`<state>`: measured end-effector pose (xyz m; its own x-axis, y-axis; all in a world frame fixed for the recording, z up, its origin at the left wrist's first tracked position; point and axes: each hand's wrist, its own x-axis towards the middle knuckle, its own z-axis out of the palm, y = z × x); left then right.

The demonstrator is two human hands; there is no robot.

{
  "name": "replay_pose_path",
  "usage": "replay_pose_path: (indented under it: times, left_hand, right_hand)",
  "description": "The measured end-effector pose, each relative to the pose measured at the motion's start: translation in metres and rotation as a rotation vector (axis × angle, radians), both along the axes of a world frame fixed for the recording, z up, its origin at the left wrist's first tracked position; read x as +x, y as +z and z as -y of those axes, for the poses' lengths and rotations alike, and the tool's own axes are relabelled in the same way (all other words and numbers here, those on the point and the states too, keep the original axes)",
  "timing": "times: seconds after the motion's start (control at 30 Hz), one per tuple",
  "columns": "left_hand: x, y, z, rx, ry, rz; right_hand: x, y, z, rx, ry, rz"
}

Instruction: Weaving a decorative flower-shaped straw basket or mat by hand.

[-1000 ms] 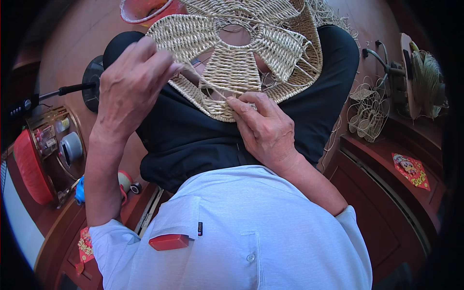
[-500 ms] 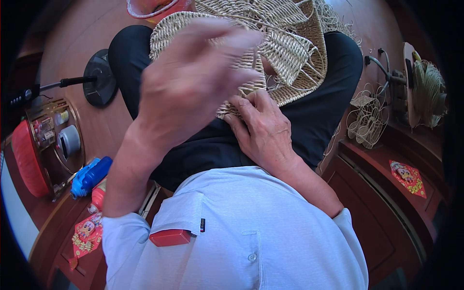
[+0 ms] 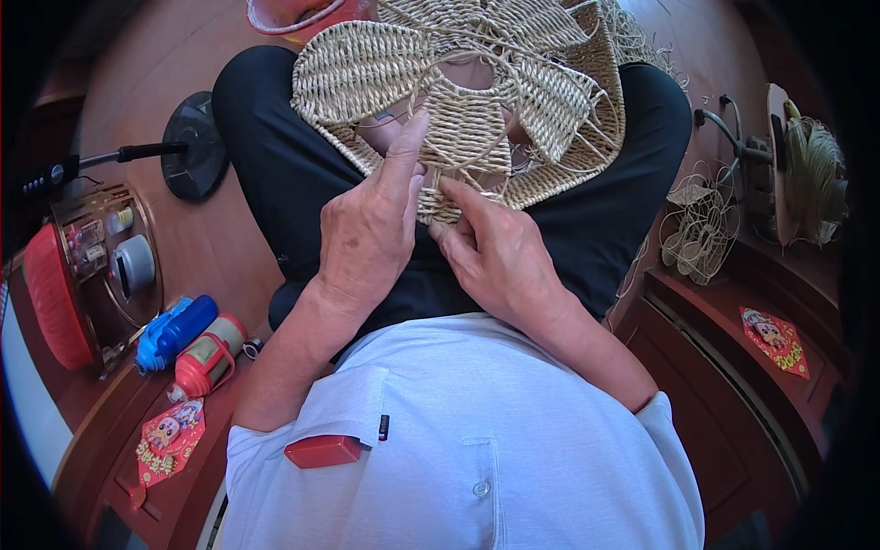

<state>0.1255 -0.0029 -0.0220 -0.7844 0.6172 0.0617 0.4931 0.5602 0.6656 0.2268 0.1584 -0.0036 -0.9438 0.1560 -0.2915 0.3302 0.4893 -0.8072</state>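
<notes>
A woven straw basket with petal-shaped panels and openings rests across my lap. At its near edge, my right hand pinches the narrow woven strip between thumb and fingers. Just left of it is my left hand, index finger pointing up over the weave and the other fingers curled in beside the strip. What those curled fingers grip is hidden. A loose loop of straw cord curves over the middle panel and comes down close to both hands.
Loose straw strands lie beyond the basket, near a red bucket. To the left are a black round stand base, a blue bottle and a red-capped flask. On the right, a straw bundle hangs beside a wire-like coil.
My left hand has come down from a blurred sweep above the basket to its near edge, uncovering the left panel. The right hand keeps its pinch on the strip.
</notes>
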Motion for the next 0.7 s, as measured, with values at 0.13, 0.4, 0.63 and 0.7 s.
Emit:
replay_pose_path:
  times: [0.13, 0.4, 0.63, 0.7]
  left_hand:
    - [-0.001, 0.001, -0.004, -0.074, 0.049, 0.091]
    - [-0.006, 0.002, -0.014, -0.005, 0.075, 0.204]
    - [0.01, -0.008, -0.013, 0.034, 0.094, -0.09]
    - [0.01, -0.008, -0.01, 0.29, 0.208, 0.228]
  right_hand:
    - [-0.01, 0.0, -0.011, -0.103, 0.002, 0.054]
    - [-0.012, 0.002, -0.023, -0.538, -0.076, 0.304]
    - [-0.005, -0.007, -0.009, -0.359, -0.08, 0.123]
    - [-0.001, -0.008, -0.003, -0.294, -0.123, 0.079]
